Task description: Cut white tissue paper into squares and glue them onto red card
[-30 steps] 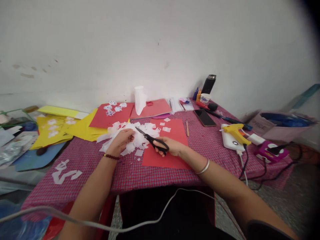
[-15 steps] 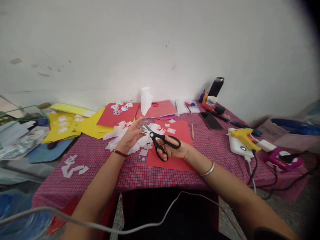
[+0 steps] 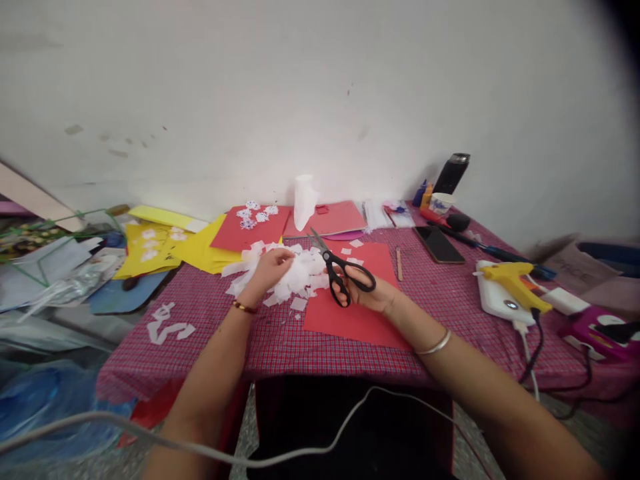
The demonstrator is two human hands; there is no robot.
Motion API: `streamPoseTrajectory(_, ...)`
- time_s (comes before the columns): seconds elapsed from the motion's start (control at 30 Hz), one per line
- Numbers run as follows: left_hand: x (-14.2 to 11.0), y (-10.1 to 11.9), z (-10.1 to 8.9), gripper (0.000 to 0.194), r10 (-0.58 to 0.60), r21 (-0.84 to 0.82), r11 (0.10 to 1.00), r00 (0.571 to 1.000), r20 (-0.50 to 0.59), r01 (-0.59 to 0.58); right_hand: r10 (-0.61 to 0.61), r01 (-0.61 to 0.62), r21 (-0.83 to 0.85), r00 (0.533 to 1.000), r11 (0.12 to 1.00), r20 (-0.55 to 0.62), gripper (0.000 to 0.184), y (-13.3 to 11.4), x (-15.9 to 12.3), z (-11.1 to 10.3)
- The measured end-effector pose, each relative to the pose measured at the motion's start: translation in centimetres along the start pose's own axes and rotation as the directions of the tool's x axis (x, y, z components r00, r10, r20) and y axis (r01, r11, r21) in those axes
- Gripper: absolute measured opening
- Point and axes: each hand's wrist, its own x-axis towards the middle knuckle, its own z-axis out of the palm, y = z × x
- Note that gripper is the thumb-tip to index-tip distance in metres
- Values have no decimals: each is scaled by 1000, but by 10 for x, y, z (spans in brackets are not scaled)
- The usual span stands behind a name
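Observation:
My right hand (image 3: 369, 293) is closed round the black handles of a pair of scissors (image 3: 339, 272), blades pointing up and away over a red paper sheet (image 3: 356, 310). My left hand (image 3: 269, 269) rests with curled fingers on a heap of white paper scraps (image 3: 295, 273) just left of the scissors; what the fingers pinch is hidden among the scraps. Both hands are over a red checked tablecloth (image 3: 280, 340).
Red and yellow sheets (image 3: 200, 247) with small white cutouts lie at the back left. A phone (image 3: 439, 244), a yellow glue gun (image 3: 515, 283), a dark bottle (image 3: 450, 175), a wooden stick (image 3: 399, 263) and cables lie at the right. White cutouts (image 3: 165, 328) lie near the left front edge. A wall is behind.
My right hand has tilted the scissors upright, blades now pointing away. My left hand lifted with spread fingers, then came back down curled on the white scraps. The view has shifted left.

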Motion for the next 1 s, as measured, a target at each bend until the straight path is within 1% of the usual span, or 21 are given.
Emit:
streamPoseTrajectory(0.1,9,-8,-37,6,-46,70,996,980,-193,60,-18,17,-20,999,1000,-49,53,2,1,-3)
streamPoseTrajectory(0.17,12,-17,-53,10,-85,101,988,961,-264,115,-20,17,-53,998,998,-64,52,4,2,-4)
streamPoseTrajectory(0.2,14,-22,-58,14,-102,110,984,953,-286,138,-13,8,-70,997,998,-72,52,5,2,-4)
streamPoseTrajectory(0.3,18,-35,-58,18,-136,113,977,937,-322,180,15,-28,-123,995,992,-103,53,8,1,-2)
streamPoseTrajectory(0.4,24,-43,-53,17,-138,73,982,924,-356,174,30,-50,-164,992,985,-124,54,9,1,0)
streamPoseTrajectory(0.5,30,-41,-52,13,-112,-25,993,903,-414,112,19,-43,-203,993,978,-118,54,9,1,1)
streamPoseTrajectory(0.57,32,-34,-52,16,-95,-119,992,892,-441,47,0,-23,-227,995,974,-99,53,9,1,2)
streamPoseTrajectory(0.6,32,-30,-51,19,-88,-168,986,893,-440,14,-9,-11,-234,996,972,-84,54,9,0,2)
streamPoseTrajectory(0.67,30,-21,-47,23,-79,-260,965,912,-403,-32,-19,7,-250,999,968,-47,57,8,-1,3)
streamPoseTrajectory(0.73,25,-13,-40,29,-71,-332,942,942,-329,-45,-15,8,-276,1000,961,-24,61,7,-3,5)
streamPoseTrajectory(0.77,23,-10,-36,32,-70,-374,927,959,-273,-38,-8,1,-293,1000,956,-21,62,6,-3,7)
streamPoseTrajectory(0.83,18,-6,-28,39,-70,-471,882,990,-126,3,9,-17,-323,1000,946,-27,67,5,-4,10)
streamPoseTrajectory(0.87,16,-4,-24,41,-71,-515,856,996,-45,37,16,-25,-335,999,942,-30,69,5,-4,11)
streamPoseTrajectory(0.93,12,-4,-19,44,-77,-567,816,993,90,114,23,-30,-353,999,935,-24,71,4,-3,14)
streamPoseTrajectory(1.0,11,-5,-16,46,-86,-556,814,982,169,167,16,-22,-358,1000,933,-21,69,5,-2,15)
